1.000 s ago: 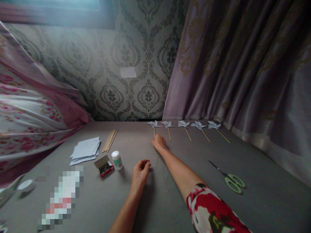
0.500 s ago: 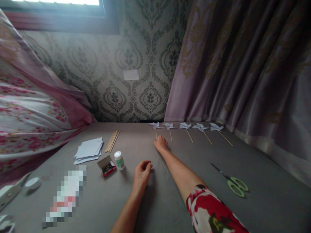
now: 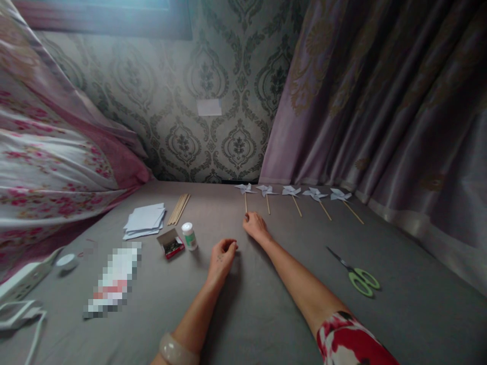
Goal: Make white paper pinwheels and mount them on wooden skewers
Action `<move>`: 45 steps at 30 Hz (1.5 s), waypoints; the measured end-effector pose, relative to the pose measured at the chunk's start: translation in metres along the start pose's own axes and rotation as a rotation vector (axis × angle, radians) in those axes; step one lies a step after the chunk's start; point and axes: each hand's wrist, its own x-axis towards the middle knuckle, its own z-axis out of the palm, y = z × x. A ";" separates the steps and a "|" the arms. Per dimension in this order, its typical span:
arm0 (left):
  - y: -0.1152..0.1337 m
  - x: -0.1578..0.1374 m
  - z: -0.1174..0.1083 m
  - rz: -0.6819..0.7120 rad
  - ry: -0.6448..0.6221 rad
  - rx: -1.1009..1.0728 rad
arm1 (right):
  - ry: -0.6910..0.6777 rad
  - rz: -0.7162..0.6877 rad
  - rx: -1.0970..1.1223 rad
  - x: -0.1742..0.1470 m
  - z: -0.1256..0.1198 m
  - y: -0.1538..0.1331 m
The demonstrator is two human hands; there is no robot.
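Along the far edge lies a row of several white paper pinwheels on thin wooden sticks. My right hand [image 3: 257, 228] reaches to the leftmost pinwheel [image 3: 245, 189], its fingertips closed at the lower end of the stick; the exact grip is partly hidden. Nearer to me, my left hand [image 3: 222, 256] hovers or rests low over the cloth, fingers curled in toward the thumb, with nothing visible in them. To its left stand a small white bottle with a green label [image 3: 189, 236] and an open red box [image 3: 171, 245] of small dark pieces.
A stack of white paper [image 3: 144, 221] and a bundle of wooden sticks [image 3: 178, 209] lie at the left back. Green-handled scissors [image 3: 357, 276] are at the right. A power strip [image 3: 28, 276], a white roll [image 3: 66, 262] and a blurred packet [image 3: 116, 279] lie at left.
My right hand has drawn slightly back along the leftmost pinwheel's stick, so more of the stick shows. My view has tilted down a little. The left hand keeps its curled shape.
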 end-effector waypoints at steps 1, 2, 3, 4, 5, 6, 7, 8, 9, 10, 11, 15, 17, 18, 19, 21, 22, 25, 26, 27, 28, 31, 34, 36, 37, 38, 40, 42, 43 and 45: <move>0.000 0.000 0.001 0.008 -0.012 0.030 | -0.005 -0.038 -0.002 -0.008 -0.001 0.003; 0.000 -0.001 0.001 0.014 -0.020 0.065 | -0.012 -0.077 -0.002 -0.016 -0.003 0.006; -0.001 -0.001 0.002 0.023 -0.027 0.108 | -0.020 -0.116 -0.003 -0.025 -0.005 0.009; -0.001 -0.002 0.003 0.039 -0.035 0.156 | -0.029 -0.153 -0.002 -0.035 -0.006 0.012; -0.001 -0.003 0.004 0.053 -0.040 0.207 | -0.038 -0.187 0.000 -0.044 -0.008 0.015; -0.002 -0.004 0.006 0.068 -0.058 0.259 | -0.047 -0.218 0.003 -0.054 -0.010 0.018; -0.002 -0.006 0.007 0.070 -0.060 0.284 | -0.057 -0.247 0.007 -0.063 -0.011 0.022; -0.002 -0.007 0.008 0.064 -0.055 0.297 | -0.066 -0.271 0.012 -0.072 -0.011 0.026; -0.002 -0.009 0.010 0.060 -0.049 0.310 | -0.068 -0.298 0.016 -0.080 -0.011 0.030; -0.002 -0.010 0.011 0.052 -0.043 0.322 | -0.036 -0.334 0.006 -0.088 -0.010 0.034; -0.003 -0.011 0.012 0.042 -0.038 0.334 | -0.005 -0.366 -0.004 -0.094 -0.009 0.038; -0.004 -0.013 0.012 0.012 -0.070 0.350 | 0.084 -0.492 -0.008 -0.112 0.001 0.052; 0.000 -0.016 0.009 0.008 -0.121 0.339 | 0.121 -0.522 -0.002 -0.119 0.006 0.055; 0.005 -0.019 0.006 0.014 -0.161 0.324 | 0.140 -0.530 0.001 -0.122 0.007 0.056; 0.010 -0.022 0.002 0.024 -0.214 0.299 | 0.160 -0.535 0.004 -0.124 0.009 0.057; 0.025 -0.029 -0.009 0.048 -0.309 0.212 | 0.196 -0.545 0.001 -0.127 0.010 0.058; 0.034 -0.032 -0.017 0.057 -0.341 0.154 | 0.210 -0.550 -0.005 -0.128 0.011 0.058; 0.062 -0.034 -0.048 0.154 -0.369 0.016 | 0.234 -0.565 -0.028 -0.128 0.013 0.060; 0.070 -0.032 -0.060 0.189 -0.340 -0.008 | 0.239 -0.572 -0.033 -0.128 0.014 0.061; 0.077 -0.028 -0.074 0.216 -0.282 -0.024 | 0.244 -0.579 -0.036 -0.128 0.014 0.061; 0.082 -0.022 -0.088 0.238 -0.198 -0.034 | 0.248 -0.586 -0.039 -0.128 0.015 0.062; 0.087 -0.001 -0.134 0.288 0.131 -0.072 | 0.257 -0.594 -0.052 -0.129 0.016 0.063; 0.083 0.023 -0.179 0.326 0.506 -0.062 | 0.256 -0.589 -0.062 -0.130 0.017 0.063; 0.078 0.037 -0.207 0.322 0.730 0.040 | 0.252 -0.583 -0.062 -0.130 0.017 0.063; 0.075 0.042 -0.219 0.318 0.799 0.134 | 0.249 -0.578 -0.062 -0.130 0.017 0.062; 0.071 0.046 -0.230 0.293 0.840 0.260 | 0.246 -0.575 -0.062 -0.131 0.016 0.062; 0.065 0.051 -0.247 0.194 0.779 0.583 | 0.240 -0.571 -0.063 -0.131 0.016 0.062; 0.059 0.053 -0.258 0.137 0.716 0.715 | 0.242 -0.569 -0.060 -0.131 0.016 0.062; 0.057 0.053 -0.261 0.118 0.687 0.752 | 0.243 -0.568 -0.057 -0.132 0.016 0.062; 0.054 0.054 -0.264 0.089 0.630 0.815 | 0.245 -0.564 -0.051 -0.132 0.016 0.062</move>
